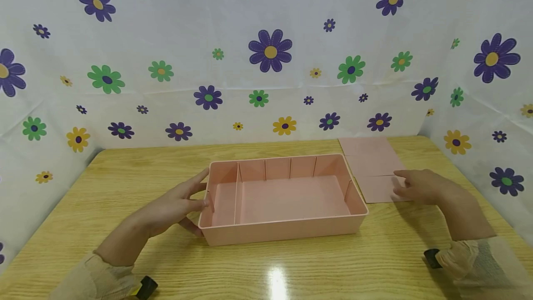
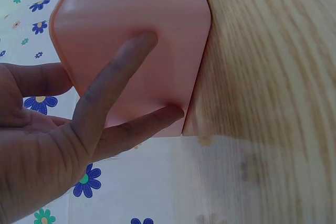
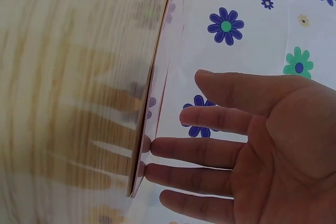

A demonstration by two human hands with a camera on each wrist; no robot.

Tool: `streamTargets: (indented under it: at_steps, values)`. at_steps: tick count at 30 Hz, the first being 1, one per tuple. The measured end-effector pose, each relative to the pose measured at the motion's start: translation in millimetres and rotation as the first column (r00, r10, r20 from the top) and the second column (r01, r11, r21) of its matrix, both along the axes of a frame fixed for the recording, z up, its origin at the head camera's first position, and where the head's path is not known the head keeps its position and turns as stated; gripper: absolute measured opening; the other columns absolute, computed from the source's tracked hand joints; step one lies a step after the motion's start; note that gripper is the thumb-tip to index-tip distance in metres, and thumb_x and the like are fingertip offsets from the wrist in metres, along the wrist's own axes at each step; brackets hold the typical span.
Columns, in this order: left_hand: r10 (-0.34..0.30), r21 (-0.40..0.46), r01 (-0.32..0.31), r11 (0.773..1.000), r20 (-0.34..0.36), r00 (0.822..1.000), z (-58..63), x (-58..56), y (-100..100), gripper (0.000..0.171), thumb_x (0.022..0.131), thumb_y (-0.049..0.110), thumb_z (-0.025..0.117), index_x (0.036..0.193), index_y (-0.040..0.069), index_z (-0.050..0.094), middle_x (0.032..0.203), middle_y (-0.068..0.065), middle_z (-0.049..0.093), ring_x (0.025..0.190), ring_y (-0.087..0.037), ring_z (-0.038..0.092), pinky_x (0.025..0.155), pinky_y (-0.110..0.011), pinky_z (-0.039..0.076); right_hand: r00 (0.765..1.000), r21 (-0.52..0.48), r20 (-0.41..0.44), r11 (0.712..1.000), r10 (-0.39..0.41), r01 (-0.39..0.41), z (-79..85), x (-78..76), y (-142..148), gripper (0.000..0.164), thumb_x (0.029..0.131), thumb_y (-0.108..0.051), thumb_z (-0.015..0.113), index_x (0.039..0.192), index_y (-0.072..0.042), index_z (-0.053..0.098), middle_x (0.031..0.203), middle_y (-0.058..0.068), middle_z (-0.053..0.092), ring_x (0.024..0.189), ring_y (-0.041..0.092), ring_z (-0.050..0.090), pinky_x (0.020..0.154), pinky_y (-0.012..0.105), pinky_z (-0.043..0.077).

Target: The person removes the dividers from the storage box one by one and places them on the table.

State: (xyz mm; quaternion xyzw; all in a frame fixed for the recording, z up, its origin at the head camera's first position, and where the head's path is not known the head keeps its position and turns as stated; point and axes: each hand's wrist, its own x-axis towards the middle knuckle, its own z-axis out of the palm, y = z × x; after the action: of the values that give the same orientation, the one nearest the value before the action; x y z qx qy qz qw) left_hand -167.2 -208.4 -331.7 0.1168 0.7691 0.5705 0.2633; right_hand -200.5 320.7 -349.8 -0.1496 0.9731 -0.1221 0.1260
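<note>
A long pink open-topped box (image 1: 291, 228) sits on the table, its inside split by a thin divider (image 1: 238, 196) near the left end. Against the box's left end wall, my left hand (image 1: 176, 205) rests with fairly straight, spread fingers. The left wrist view shows fingertips (image 2: 149, 40) pressing the outer face of that wall. To the right of the box lie flat pink panels (image 1: 370, 159), side by side, with seams between them. My right hand (image 1: 422, 188) reaches over their right edge. In the right wrist view its fingers (image 3: 194, 150) are extended, two tips touching the panel edge.
The wood-grain table (image 1: 137, 170) runs back to a white flower-print cloth (image 1: 183, 27) that also hangs at both sides. Slots line the box's inner walls. Dark clips (image 1: 432, 258) show at both sleeve cuffs.
</note>
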Motion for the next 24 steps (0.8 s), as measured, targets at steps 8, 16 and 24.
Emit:
streamTargets:
  at_steps: [8,16,24]
  values:
    - [-0.002,0.003,0.002,1.0,-0.003,1.0,-0.9,-0.2,-1,0.069,0.095,0.011,0.047,0.147,0.037,0.008,0.15,-0.017,0.014,0.117,-0.039,0.044,0.065,-0.054,0.054,1.0,0.004,-0.002,1.0,0.0,0.0,-0.2,-1.5,0,0.058,0.09,-0.03,0.054,0.13,0.009,0.041,0.104,0.031,0.06,0.098,0.043,0.056,0.084,0.057,0.046]
    - [-0.002,0.006,0.002,1.0,0.0,1.0,-1.1,-0.6,-1,0.07,0.095,0.011,0.046,0.147,0.037,0.008,0.15,-0.017,0.014,0.118,-0.04,0.043,0.065,-0.054,0.054,0.999,0.021,-0.019,0.999,-0.026,0.026,2.0,-0.5,-2,0.056,0.091,-0.031,0.051,0.131,0.008,0.041,0.106,0.03,0.059,0.098,0.043,0.055,0.083,0.057,0.047]
    - [0.008,-0.014,-0.008,1.0,0.002,1.0,0.3,0.2,0,0.07,0.095,0.01,0.046,0.147,0.036,0.007,0.151,-0.017,0.013,0.117,-0.038,0.045,0.065,-0.052,0.054,0.994,0.019,-0.111,1.0,0.0,0.002,13.3,4.5,-11,0.056,0.091,-0.031,0.053,0.135,0.002,0.04,0.11,0.029,0.059,0.093,0.037,0.058,0.084,0.058,0.045]
